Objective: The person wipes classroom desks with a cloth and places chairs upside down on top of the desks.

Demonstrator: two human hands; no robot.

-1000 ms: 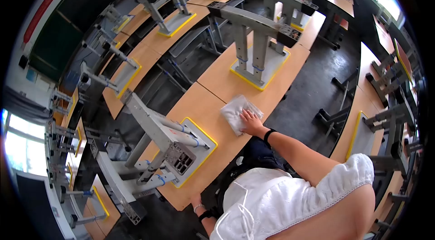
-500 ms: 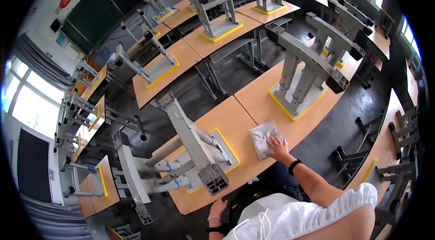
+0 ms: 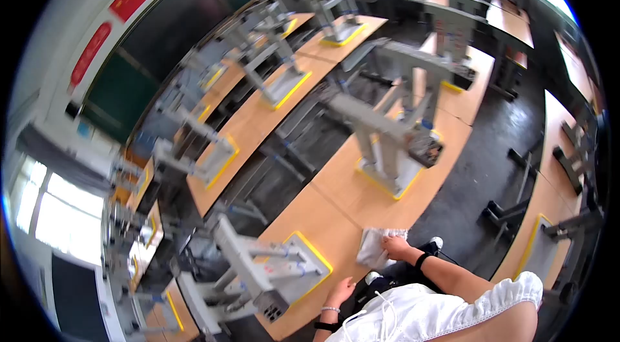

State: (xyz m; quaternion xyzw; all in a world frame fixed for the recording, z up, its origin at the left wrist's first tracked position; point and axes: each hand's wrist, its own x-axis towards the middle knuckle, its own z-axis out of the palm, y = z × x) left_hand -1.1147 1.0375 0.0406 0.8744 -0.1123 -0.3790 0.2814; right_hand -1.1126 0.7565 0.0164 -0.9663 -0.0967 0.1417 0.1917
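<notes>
Clasping a white, folded, squarish cloth (image 3: 370, 253) in curled fingers, the right hand (image 3: 396, 248) lies right of its middle, at the near edge of a light-brown wooden desk (image 3: 303, 213). The left hand (image 3: 342, 290), loosely open, empty, is farther. Upturned grey, yellow-edged stools (image 3: 381, 124) stand leftward and beyond.

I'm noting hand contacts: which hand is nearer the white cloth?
Right. The right hand is on the white cloth; the left hand is apart from it, off to the left.
</notes>
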